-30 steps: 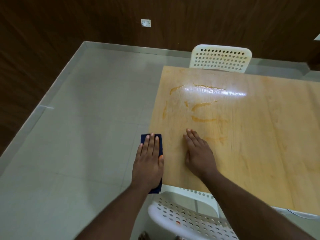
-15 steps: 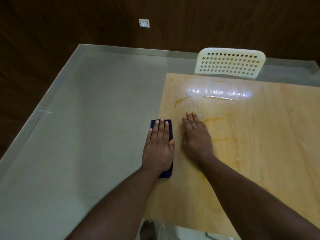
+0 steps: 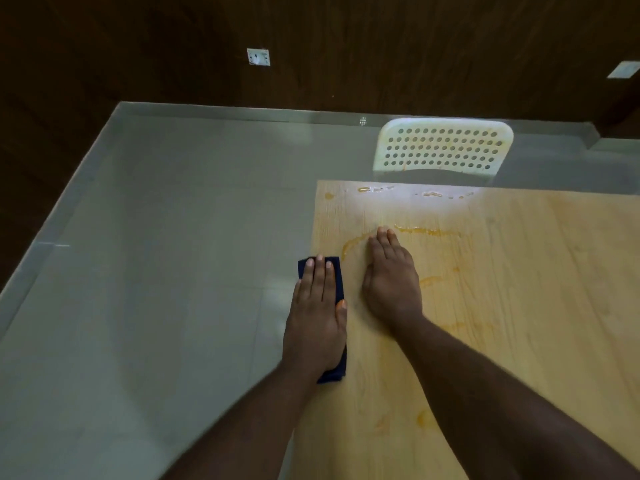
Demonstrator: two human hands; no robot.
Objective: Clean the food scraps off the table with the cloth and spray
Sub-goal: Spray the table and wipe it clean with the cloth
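The folded dark-blue cloth [image 3: 338, 282] lies at the left edge of the pale wooden table [image 3: 519, 306], just short of its far-left corner. The left hand [image 3: 317, 317] lies flat on top of it, fingers straight and close together, thumb alongside; this grip is spread and pressing down, not pinching. The hand covers most of the cloth, so only its far end, a strip along its right side and a corner near the wrist show. Part of the cloth seems to overhang the table edge, though the hand hides exactly how much.

The right hand [image 3: 393, 285] is just beside the left, apart from the cloth, its grip also spread flat on the bare wood with fingers together pointing away from the person. Its fingertips reach an orange smear [image 3: 427, 231] that curves across the table; more faint orange streaks [image 3: 436, 278] lie to the right of the hand and nearer the person, some too pale or blurred to trace. A bright glare washes out the far edge of the table, where a few wet spots glint.

Beyond the table stands a white perforated plastic chair [image 3: 443, 148], only its backrest showing. The table's right side is cut off by the frame. No spray bottle can be made out.
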